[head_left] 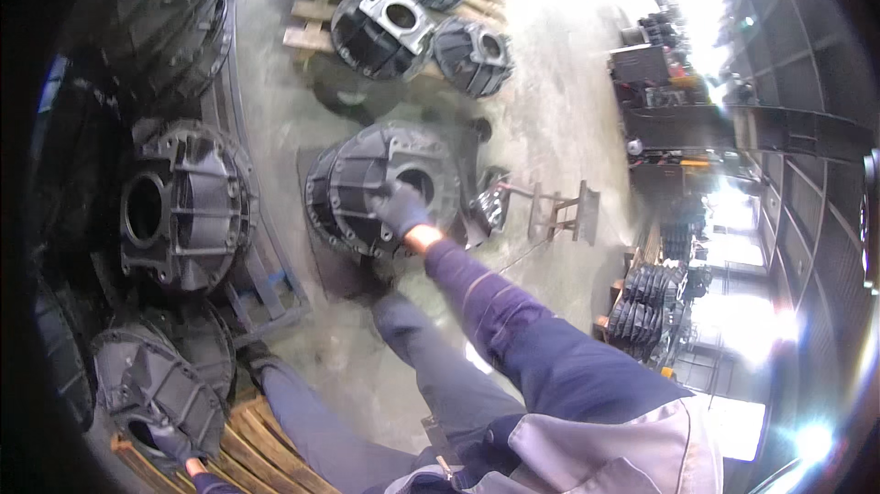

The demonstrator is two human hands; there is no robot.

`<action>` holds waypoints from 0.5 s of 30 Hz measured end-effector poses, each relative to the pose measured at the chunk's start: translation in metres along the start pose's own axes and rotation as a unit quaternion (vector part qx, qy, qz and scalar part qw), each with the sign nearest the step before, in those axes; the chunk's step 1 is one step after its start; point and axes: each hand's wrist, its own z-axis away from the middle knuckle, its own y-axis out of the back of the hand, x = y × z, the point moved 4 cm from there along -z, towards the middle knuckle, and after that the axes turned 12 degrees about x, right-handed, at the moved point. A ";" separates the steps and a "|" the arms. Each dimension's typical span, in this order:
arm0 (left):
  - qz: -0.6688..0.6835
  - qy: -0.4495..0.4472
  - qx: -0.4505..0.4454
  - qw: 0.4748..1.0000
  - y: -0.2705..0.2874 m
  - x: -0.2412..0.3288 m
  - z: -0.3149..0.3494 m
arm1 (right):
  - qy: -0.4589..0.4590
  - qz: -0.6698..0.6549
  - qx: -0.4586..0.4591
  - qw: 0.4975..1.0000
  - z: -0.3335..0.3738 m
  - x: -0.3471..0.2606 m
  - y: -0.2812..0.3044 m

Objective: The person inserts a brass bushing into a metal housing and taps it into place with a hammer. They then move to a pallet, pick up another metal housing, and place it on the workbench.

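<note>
My right hand (401, 207), in a dark glove, reaches out to a large ribbed grey metal housing (353, 184) on the floor ahead. Its fingers are bent over the metal beside the round opening. At the lower left my gloved left hand (172, 442) grips a second ribbed metal housing (151, 375) at the edge of its opening. That casting lies tilted near a wooden pallet (284, 444), and the fingertips of this hand are partly hidden.
Another ribbed housing (206, 205) sits on a metal frame (270, 297) at the left. Several castings rest on a wooden pallet (307, 13) farther ahead. A small metal stand (564, 210) is on the floor to the right. Stacked dark parts (646, 306) stand beyond.
</note>
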 end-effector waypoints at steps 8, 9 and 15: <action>-0.057 0.035 -0.042 0.997 0.050 0.018 0.020 | 0.243 -0.211 -0.041 0.946 0.064 -0.242 0.010; -0.079 0.049 -0.039 0.995 0.060 0.023 0.028 | 0.261 -0.218 -0.016 0.940 0.070 -0.279 -0.004; -0.090 0.116 -0.013 0.989 0.073 0.058 0.044 | 0.227 -0.202 -0.115 0.946 0.085 -0.415 -0.085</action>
